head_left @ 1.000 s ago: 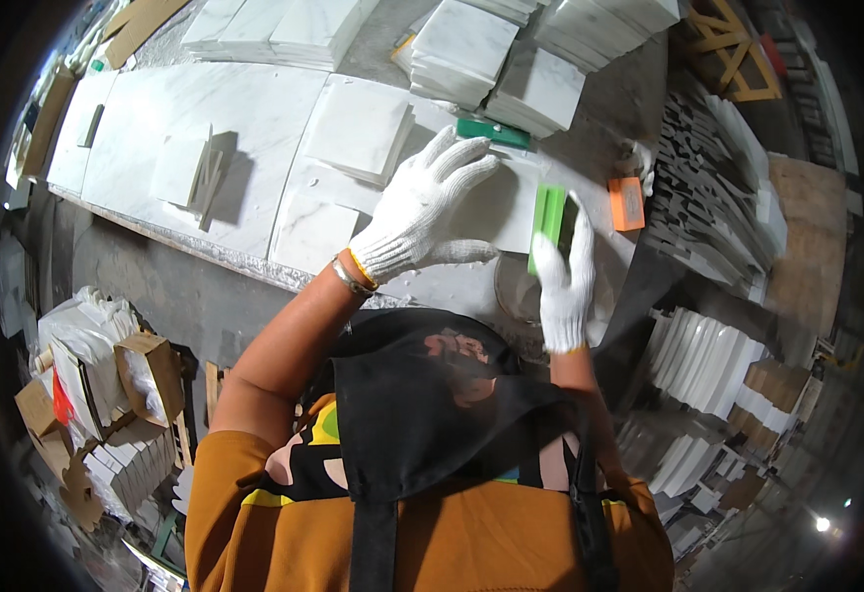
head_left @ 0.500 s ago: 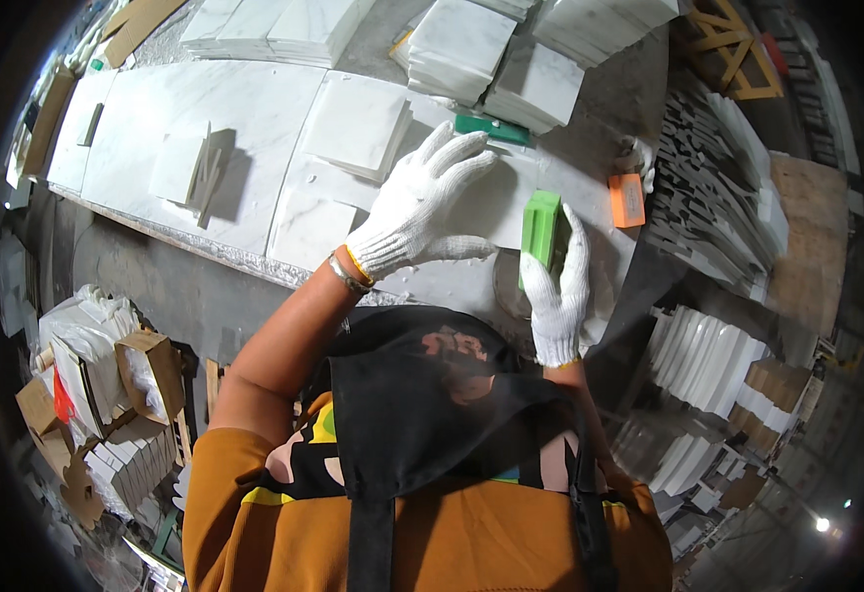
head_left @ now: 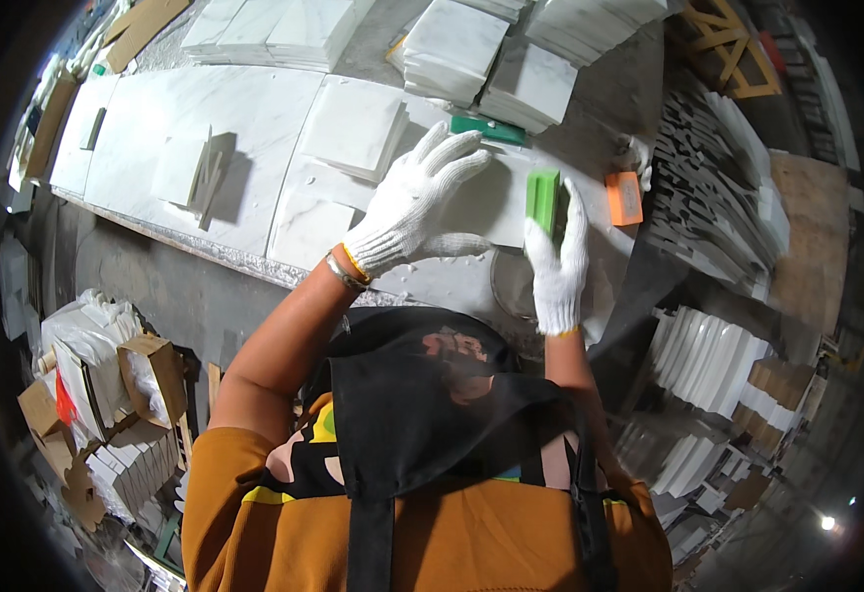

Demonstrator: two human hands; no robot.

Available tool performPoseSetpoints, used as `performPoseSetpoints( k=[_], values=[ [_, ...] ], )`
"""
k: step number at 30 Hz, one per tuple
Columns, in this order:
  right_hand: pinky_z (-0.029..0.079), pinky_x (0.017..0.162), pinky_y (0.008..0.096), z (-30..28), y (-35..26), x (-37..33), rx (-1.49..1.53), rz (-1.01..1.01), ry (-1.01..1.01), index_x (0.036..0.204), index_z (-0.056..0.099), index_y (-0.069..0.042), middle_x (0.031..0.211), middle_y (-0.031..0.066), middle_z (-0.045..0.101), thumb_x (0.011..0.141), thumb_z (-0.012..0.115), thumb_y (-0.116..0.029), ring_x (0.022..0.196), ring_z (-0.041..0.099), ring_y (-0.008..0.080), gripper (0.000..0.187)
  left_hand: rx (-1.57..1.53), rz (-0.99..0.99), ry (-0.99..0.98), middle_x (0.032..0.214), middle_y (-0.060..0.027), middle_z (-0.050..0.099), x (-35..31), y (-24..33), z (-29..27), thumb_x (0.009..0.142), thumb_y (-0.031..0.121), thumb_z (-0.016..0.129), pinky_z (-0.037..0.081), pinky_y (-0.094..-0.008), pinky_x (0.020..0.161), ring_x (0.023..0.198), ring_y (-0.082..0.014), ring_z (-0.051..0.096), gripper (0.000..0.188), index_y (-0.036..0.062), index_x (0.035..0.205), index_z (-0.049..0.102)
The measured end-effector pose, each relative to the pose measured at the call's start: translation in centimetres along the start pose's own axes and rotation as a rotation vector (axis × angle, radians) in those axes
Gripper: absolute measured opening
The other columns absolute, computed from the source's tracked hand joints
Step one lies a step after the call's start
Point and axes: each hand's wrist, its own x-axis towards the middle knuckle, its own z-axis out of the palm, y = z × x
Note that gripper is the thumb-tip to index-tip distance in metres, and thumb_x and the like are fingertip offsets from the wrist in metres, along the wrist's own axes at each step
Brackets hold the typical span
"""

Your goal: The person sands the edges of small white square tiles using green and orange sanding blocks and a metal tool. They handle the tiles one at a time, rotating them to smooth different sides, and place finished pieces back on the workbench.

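My right hand, in a white knit glove, grips a bright green sanding block by its sides, thumb on the left and fingers along the right. The block stands at the right end of a pale marble tile on the bench. My left hand, also gloved, lies over the tile's left part with fingers stretched and thumb spread to the right. Beyond the fingertips is a dark green block. An orange block sits to the right of my right hand.
Stacks of marble tiles stand at the far side. Another tile pile is left of my left hand, with a few thin pieces upright farther left. Many slabs lean beyond the bench's right edge. Cardboard boxes sit at lower left.
My right hand has slid forward, away from me, carrying the green sanding block with it. My left hand stays in nearly the same place.
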Motion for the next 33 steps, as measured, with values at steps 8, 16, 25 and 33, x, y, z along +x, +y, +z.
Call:
performPoseSetpoints(
  k=[8,16,25,33],
  values=[
    [0.043,0.105,0.0393,-0.6,-0.5,-2.8,-0.019,-0.082,-0.037,0.142,0.045,-0.001,0.134,0.0163,0.055,0.081,0.076,-0.01,0.123,0.055,0.028,0.069,-0.003,-0.013,-0.031,0.149,-0.0151,0.043,0.1,0.3,-0.3,0.065,0.046,0.085,0.04,-0.0516,0.107,0.136,-0.0471,0.038,0.089,0.0117,0.139,0.049],
    [0.036,0.111,0.0372,-0.4,3.1,4.1,0.107,0.014,0.013,0.144,0.043,-0.001,0.141,0.0154,0.051,0.088,0.072,-0.018,0.13,0.049,0.0257,0.065,0.005,-0.012,-0.046,0.151,-0.0165,0.04,0.0,0.1,-0.2,0.065,0.047,0.086,0.039,-0.0525,0.108,0.138,-0.0477,0.036,0.093,0.0127,0.142,0.046],
    [0.049,0.093,0.0379,-2.2,3.7,5.3,-0.313,-0.182,0.014,0.125,0.062,-0.005,0.118,0.0165,0.062,0.09,0.072,-0.025,0.11,0.06,0.0284,0.042,-0.124,-0.064,0.131,0.146,-0.0249,0.043,-1.8,1.2,-1.6,0.078,0.041,0.081,0.037,-0.051,0.11,0.137,-0.0442,0.039,0.083,0.0046,0.143,0.044],
    [0.054,0.072,0.0302,-0.9,1.0,1.4,-0.11,0.299,-0.305,0.137,0.049,0.006,0.096,0.0117,0.064,0.088,0.075,-0.035,0.073,0.061,0.0134,0.069,-0.869,-0.845,0.045,0.113,-0.0093,0.066,-6.4,3.2,-3.2,0.093,0.026,0.071,0.051,-0.0289,0.089,0.103,-0.0142,0.062,0.047,-0.0003,0.129,0.056]
  ],
)
